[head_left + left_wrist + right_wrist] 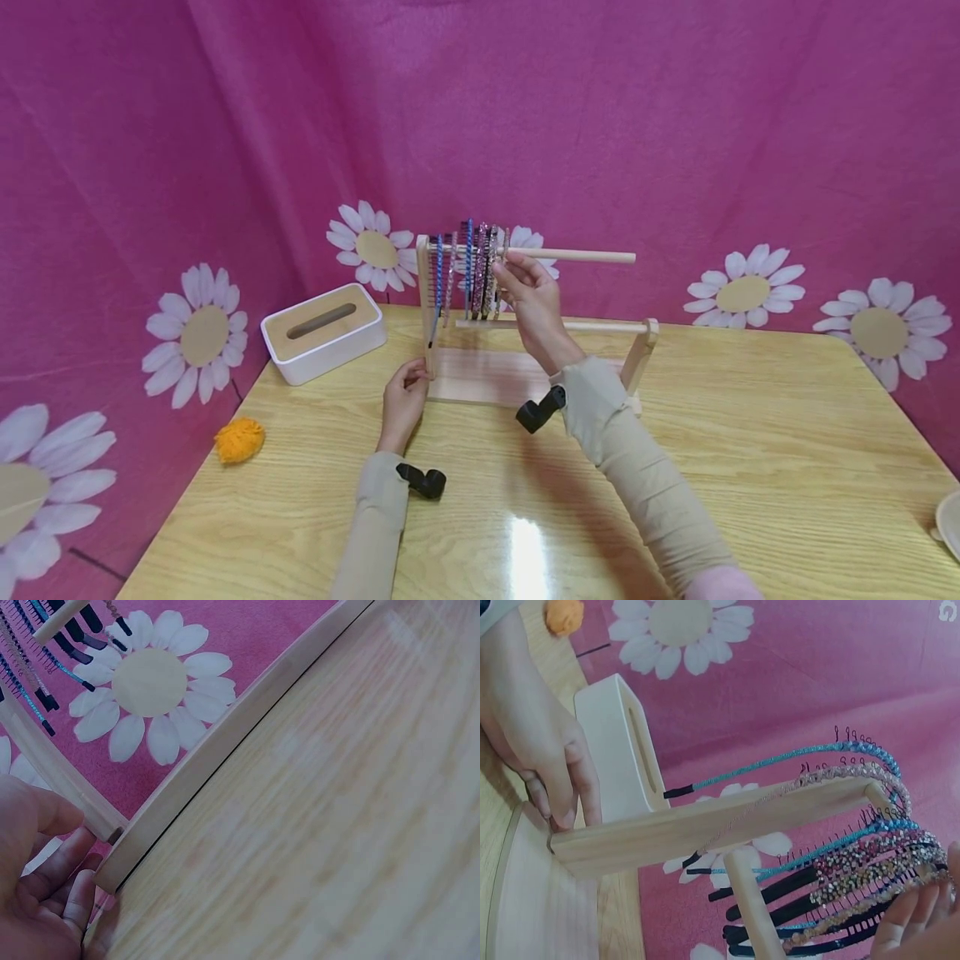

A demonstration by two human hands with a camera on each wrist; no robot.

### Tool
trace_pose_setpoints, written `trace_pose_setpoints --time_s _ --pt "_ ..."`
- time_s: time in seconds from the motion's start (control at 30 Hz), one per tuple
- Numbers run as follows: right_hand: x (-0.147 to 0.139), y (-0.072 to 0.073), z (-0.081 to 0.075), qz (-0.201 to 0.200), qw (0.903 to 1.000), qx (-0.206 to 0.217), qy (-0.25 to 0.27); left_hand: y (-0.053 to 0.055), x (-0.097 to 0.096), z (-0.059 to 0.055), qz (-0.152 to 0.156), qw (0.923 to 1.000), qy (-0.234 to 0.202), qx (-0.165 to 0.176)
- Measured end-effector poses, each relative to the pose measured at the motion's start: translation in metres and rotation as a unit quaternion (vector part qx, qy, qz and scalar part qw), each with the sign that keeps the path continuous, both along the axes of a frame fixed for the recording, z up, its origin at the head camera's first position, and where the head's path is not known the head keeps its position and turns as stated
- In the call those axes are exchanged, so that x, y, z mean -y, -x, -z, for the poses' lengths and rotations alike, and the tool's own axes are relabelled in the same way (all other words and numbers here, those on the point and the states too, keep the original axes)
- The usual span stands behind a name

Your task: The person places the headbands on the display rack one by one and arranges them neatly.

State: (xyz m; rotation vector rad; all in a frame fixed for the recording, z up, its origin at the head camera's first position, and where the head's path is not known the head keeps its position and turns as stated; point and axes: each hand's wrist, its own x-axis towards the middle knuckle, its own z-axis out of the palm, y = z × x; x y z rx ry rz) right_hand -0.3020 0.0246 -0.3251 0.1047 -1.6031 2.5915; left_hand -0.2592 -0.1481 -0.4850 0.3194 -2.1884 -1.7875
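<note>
A wooden rack [487,375] stands on the table, with a base board, a left upright, an upper rod and a lower rod. Several sparkly headbands [870,859] with comb teeth hang on the left part of the upper rod [585,255]; some are blue, others pink or silvery. My right hand [536,304] pinches the rightmost one, a gold beaded headband [840,915], at its top on the rod. Down at the foot of the left upright [705,825], my left hand [403,404] grips the rack's end between thumb and fingers.
Left of the rack sits a white tissue box [330,346] with a wooden lid. An orange pompom-like ball [239,440] lies near the table's left edge. Part of a white dish [949,517] shows at the far right. Pink flowered cloth [600,125] hangs behind.
</note>
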Motion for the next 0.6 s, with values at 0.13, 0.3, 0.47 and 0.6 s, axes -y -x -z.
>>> trace_pose_setpoints --time_s 0.13,0.3,0.47,0.6 --pt "-0.0013 -0.0001 -0.0001 -0.008 1.0 -0.002 0.004 -0.0001 -0.0002 -0.0004 0.004 1.0 0.0 0.001" --pt "-0.0012 -0.0006 0.0018 -0.014 0.9999 0.0 -0.003 -0.0008 -0.0001 -0.0016 0.004 1.0 -0.001 0.001" --pt "-0.0016 -0.0032 0.0039 -0.012 0.9998 -0.005 -0.018 -0.0011 -0.0004 -0.0015 0.004 1.0 0.001 0.001" --pt "-0.0032 -0.0056 0.0056 -0.012 0.9997 -0.003 -0.022 -0.0011 -0.0005 -0.0024 0.004 1.0 0.001 -0.001"
